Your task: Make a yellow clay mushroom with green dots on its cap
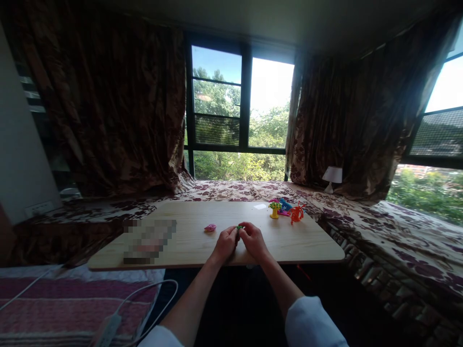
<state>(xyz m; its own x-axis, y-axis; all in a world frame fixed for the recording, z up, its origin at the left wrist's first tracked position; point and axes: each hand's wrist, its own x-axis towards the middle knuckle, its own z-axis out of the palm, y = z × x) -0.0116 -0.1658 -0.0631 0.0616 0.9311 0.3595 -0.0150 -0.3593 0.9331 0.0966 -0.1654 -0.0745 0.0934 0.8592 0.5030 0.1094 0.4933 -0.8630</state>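
Both hands meet over the front middle of the light wooden table (188, 246). Pinched between the fingertips of my left hand (226, 241) and my right hand (254, 239) is a small green piece (239, 227), mostly covered by the fingers; its kind is too small to make out. A pink lump (210, 228), partly yellowish, lies just left of my left hand. Beyond my right hand stands a yellow figure with a green dotted top (275, 210), like a little tree. Beside it are an orange-red figure with many thin limbs (297, 212) and a blue figure (285, 206) with pink-purple parts around it.
A blurred-out flat object (149, 241) lies at the table's left. Behind the coloured figures is a small white sheet (259, 206). A white lamp (332, 178) stands on the flowered ledge at the right. A white power strip (107, 330) with its cord rests at lower left.
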